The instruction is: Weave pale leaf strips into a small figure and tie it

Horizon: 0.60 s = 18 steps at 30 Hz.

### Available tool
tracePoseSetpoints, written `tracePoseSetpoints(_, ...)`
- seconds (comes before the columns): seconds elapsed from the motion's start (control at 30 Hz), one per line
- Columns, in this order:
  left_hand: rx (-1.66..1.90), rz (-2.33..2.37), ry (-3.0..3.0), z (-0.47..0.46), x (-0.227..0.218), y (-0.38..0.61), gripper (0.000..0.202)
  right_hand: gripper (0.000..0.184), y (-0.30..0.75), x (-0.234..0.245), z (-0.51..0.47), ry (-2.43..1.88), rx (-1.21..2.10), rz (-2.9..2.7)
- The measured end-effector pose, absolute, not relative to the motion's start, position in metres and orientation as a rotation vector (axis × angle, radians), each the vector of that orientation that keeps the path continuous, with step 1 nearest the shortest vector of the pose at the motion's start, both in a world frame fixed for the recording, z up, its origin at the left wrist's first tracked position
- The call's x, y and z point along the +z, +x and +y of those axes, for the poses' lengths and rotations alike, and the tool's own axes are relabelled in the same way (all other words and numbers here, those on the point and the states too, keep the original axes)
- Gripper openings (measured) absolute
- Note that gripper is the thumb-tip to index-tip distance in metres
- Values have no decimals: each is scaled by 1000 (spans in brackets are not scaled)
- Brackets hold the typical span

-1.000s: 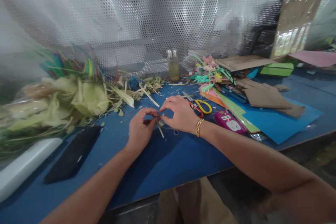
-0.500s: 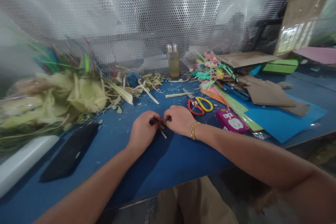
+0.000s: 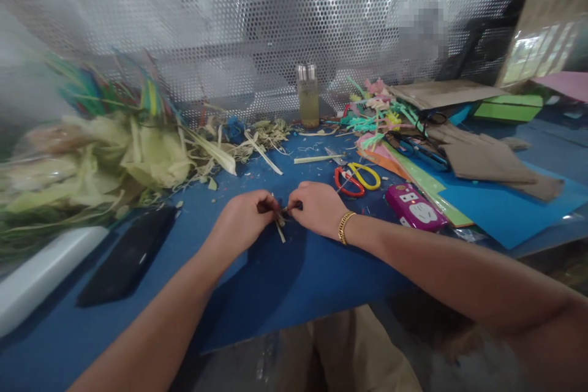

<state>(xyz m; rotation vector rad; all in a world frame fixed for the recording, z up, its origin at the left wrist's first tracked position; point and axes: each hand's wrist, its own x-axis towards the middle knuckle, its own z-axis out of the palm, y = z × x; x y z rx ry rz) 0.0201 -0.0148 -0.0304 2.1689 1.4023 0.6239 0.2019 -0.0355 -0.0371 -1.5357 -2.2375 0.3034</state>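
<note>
My left hand (image 3: 243, 219) and my right hand (image 3: 319, 208) meet over the blue table (image 3: 285, 282), both closed in a pinch. Between them is a small pale leaf strip (image 3: 279, 226), its loose end pointing down toward me. My left fingers grip the strip's upper end. My right fingertips pinch a thin short piece that touches the strip; I cannot make out what it is. A gold bracelet (image 3: 345, 226) is on my right wrist.
Red and yellow scissors (image 3: 356, 177) and a pink box (image 3: 416, 207) lie right of my hands. A heap of pale leaves (image 3: 124, 162) fills the left. A small bottle (image 3: 308, 97) stands at the perforated wall. Coloured paper sheets (image 3: 500, 208) and brown card lie at right. A black case (image 3: 126, 260) is at left.
My right hand's spread fingers have closed into a pinch and both hands have drawn together on the strip. The view has shifted slightly.
</note>
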Motion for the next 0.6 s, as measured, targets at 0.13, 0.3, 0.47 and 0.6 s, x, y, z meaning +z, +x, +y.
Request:
tracePoseSetpoints(0.13, 648, 1368, 2178, -11, -31, 12, 6, 16, 199, -38, -37, -1536, 297, -2259)
tracePoseSetpoints(0.3, 665, 1317, 2248, -7, -36, 5, 11, 18, 197, -37, -39, -1522, 214, -2335)
tracePoseSetpoints(0.47, 530, 1421, 2228, -11, -26, 8, 12, 21, 197, -27, -45, -1505, 33, -2490)
tracePoseSetpoints(0.6, 408, 1544, 2251, -17, -17, 13, 11, 21, 197, -20, -49, -1427, -137, -2608)
